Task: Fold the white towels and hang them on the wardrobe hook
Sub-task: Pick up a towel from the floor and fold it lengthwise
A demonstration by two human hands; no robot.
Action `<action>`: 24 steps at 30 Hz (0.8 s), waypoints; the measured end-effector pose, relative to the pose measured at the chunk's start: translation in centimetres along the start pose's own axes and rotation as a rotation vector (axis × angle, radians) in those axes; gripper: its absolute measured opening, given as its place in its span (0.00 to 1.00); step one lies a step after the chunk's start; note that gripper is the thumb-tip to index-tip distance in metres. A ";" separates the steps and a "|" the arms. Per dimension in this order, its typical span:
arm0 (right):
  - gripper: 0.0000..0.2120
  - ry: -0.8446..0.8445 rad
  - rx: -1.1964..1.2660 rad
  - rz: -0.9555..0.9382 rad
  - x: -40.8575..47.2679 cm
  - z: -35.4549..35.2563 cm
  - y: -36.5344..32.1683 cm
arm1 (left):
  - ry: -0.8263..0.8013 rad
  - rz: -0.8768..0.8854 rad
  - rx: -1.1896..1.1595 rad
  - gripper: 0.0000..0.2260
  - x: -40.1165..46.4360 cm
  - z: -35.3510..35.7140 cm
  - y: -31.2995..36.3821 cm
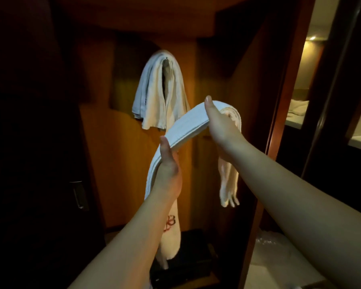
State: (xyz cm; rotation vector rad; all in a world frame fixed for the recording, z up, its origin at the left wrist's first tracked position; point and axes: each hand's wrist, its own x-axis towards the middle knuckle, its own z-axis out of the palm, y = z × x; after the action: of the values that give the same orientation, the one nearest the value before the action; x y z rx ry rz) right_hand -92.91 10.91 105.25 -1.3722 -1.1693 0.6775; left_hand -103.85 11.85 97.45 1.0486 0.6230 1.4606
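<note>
At the centre of the frame both hands hold a folded white towel [188,127] stretched between them as a narrow band. The left hand [168,172], lower centre, grips the band with its thumb laid on top and the fingers hidden behind the cloth. The right hand [219,124], a little higher and to the right, grips the other part the same way, thumb up over the fold. One end of the towel drops below the left hand and shows a red mark; the other end hangs beside the right wrist. Above them, in the upper centre, a second towel [154,94] hangs folded over the hook [166,58] on the wardrobe [117,163] back panel. A dark case [188,259] sits at the bottom of the wardrobe. A door handle [78,195] shows at the left edge.
</note>
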 end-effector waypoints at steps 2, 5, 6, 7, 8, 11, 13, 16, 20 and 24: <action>0.33 0.008 -0.047 -0.002 0.4 0.1 0.7 | -0.002 -0.008 -0.128 0.15 0.9 -0.6 0.9; 0.27 0.046 0.007 -0.003 1.1 0.2 1.3 | 0.092 0.016 -0.105 0.10 1.8 -1.7 2.8; 0.25 0.063 0.034 0.006 1.4 0.3 1.4 | 0.116 0.014 -0.090 0.08 2.4 -1.9 3.2; 0.23 0.080 0.083 0.019 1.7 0.4 1.6 | 0.123 0.012 -0.092 0.07 3.1 -2.2 3.7; 0.23 0.092 0.155 0.039 2.0 0.6 1.8 | 0.144 -0.001 -0.072 0.07 3.7 -2.4 4.3; 0.15 0.118 0.363 0.066 3.3 1.0 2.0 | 0.169 -0.048 0.005 0.09 5.7 -3.5 5.8; 0.09 0.140 0.408 0.051 4.0 1.3 1.9 | 0.172 -0.038 0.028 0.09 6.9 -4.4 6.7; 0.08 0.164 0.371 0.011 5.4 2.2 1.3 | 0.151 0.046 0.003 0.04 8.3 -5.4 8.1; 0.10 0.205 0.300 -0.073 7.6 3.2 -0.1 | 0.085 0.116 0.079 0.08 10.9 -6.1 9.5; 0.15 0.210 0.241 -0.108 10.7 3.1 -1.7 | -0.051 0.151 0.189 0.15 13.9 -6.1 11.6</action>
State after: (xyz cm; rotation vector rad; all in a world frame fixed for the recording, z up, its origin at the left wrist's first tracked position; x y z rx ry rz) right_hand -92.58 21.65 108.79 -1.1385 -0.9540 0.5623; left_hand -113.74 24.28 108.03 1.2995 0.6671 1.5215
